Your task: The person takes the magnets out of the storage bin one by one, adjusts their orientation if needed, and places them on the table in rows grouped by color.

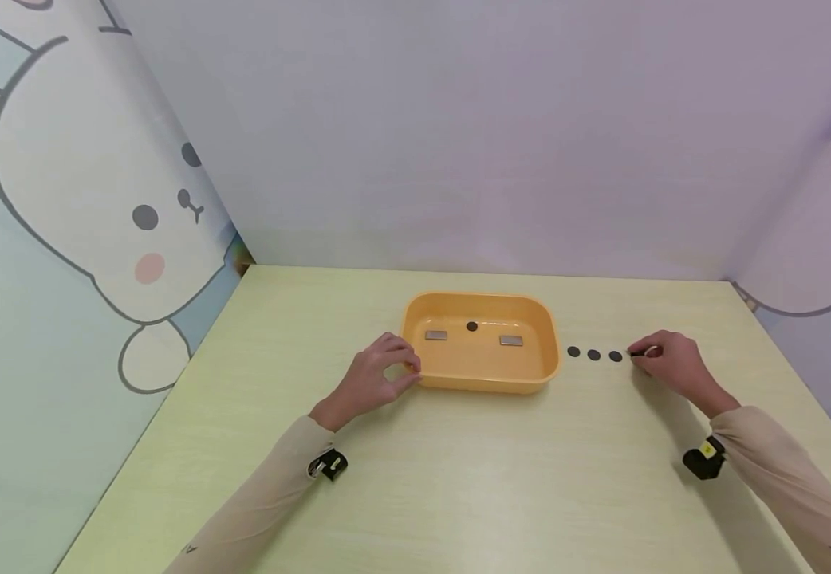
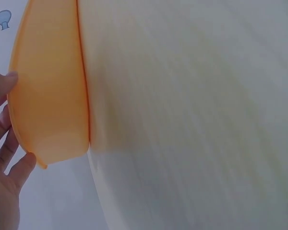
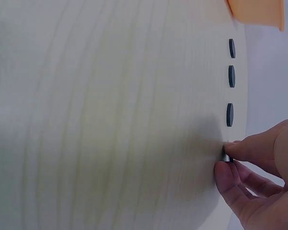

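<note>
An orange tray (image 1: 483,383) sits on the table, and the left hand (image 1: 372,371) grips its left front corner with thumb and fingertips at the rim. The left wrist view shows these fingers (image 2: 23,167) against the tray's edge (image 2: 50,86). To the tray's right, three black discs (image 1: 593,355) lie in a row. At the row's right end, the right hand (image 1: 677,367) pinches a small black disc (image 3: 227,154) at the table surface, partly hidden by thumb and fingers. Inside the tray are one black disc (image 1: 472,326) and two silvery rectangular bars (image 1: 436,336).
The light wooden table (image 1: 458,478) meets a pale wall (image 1: 473,159) behind the tray. Cartoon-printed panels (image 1: 85,199) stand on both sides. A black device (image 1: 704,460) is worn at the right wrist, another (image 1: 328,464) at the left.
</note>
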Tool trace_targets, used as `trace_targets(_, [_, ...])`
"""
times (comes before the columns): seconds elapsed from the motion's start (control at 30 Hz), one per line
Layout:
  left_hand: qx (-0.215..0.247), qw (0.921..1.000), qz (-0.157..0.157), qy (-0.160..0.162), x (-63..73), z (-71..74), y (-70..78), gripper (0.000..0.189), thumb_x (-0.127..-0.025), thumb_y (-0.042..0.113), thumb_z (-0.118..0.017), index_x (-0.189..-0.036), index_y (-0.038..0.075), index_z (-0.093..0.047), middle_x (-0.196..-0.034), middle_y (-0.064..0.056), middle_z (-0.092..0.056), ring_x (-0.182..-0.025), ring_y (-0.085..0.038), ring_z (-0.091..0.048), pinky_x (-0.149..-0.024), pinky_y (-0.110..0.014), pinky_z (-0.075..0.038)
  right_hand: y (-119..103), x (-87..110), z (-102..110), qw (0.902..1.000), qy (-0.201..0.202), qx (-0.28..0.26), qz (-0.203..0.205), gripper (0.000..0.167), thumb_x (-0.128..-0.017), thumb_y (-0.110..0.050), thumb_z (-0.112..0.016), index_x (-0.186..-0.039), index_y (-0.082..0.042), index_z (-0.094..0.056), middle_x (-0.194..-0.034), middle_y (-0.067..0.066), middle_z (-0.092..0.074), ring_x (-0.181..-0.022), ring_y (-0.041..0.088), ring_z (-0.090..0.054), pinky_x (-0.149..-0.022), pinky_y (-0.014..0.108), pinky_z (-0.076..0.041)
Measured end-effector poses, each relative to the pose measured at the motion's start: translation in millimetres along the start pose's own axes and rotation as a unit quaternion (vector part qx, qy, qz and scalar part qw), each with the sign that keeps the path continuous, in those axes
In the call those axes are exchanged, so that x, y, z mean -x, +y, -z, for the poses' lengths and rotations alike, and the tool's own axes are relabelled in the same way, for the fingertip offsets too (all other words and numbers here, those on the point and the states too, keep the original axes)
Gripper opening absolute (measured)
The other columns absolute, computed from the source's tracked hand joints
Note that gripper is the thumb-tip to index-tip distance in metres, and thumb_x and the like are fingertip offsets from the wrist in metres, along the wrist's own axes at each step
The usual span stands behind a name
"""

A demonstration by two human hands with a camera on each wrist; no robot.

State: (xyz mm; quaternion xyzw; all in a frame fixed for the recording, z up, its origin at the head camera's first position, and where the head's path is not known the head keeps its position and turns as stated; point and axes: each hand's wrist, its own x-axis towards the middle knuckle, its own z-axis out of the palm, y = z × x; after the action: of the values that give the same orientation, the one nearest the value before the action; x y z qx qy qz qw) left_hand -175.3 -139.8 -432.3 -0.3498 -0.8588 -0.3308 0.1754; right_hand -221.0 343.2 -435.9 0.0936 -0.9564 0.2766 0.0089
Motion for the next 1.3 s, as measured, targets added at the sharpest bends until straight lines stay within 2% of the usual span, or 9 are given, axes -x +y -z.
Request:
trace_targets(0.43, [0.003, 1.0000, 0.008, 0.001, 0.2, 0.5, 0.7, 0.011, -0.078, 0.017, -0.079, -0.082, 0.016, -0.068, -0.093, 0.005, -0.061, -0.092, -0.010, -0.052, -0.079, -0.030, -0.048, -0.1, -2.3, -2.9, 0.9999, -0.008, 0.013, 0.007, 0.013, -0.080, 0.000, -0.068, -0.091, 0.006, -0.071, -0.093, 0.023, -0.061, -0.077, 0.028, -0.056, -0.063, 0.033, -0.043])
trace_targets(0.9, [0.003, 0.9999, 0.004, 0.009, 2.2, -0.5, 0.9, 0.012, -0.077, 0.016, -0.079, -0.082, 0.017, -0.069, -0.092, 0.005, -0.061, -0.091, -0.010, -0.053, -0.077, -0.030, -0.049, -1.5, -0.5, -2.0, 0.9996, -0.012, 0.015, 0.021, 0.012, -0.079, 0.000, -0.067, -0.089, 0.005, -0.070, -0.084, 0.016, -0.064, -0.071, 0.020, -0.056, -0.060, 0.030, -0.043])
trace_targets(1.3, [0.010, 0.9999, 0.001, 0.010, 1.5, -0.3, 2.2, 0.013, -0.076, 0.014, -0.080, -0.081, 0.016, -0.069, -0.092, 0.005, -0.062, -0.092, -0.012, -0.053, -0.078, -0.031, -0.048, -0.9, 1.4, -0.3, 0.9997, 0.003, 0.013, 0.022, 0.011, -0.081, -0.001, -0.068, -0.091, 0.003, -0.071, -0.087, 0.018, -0.065, -0.073, 0.025, -0.060, -0.061, 0.033, -0.044])
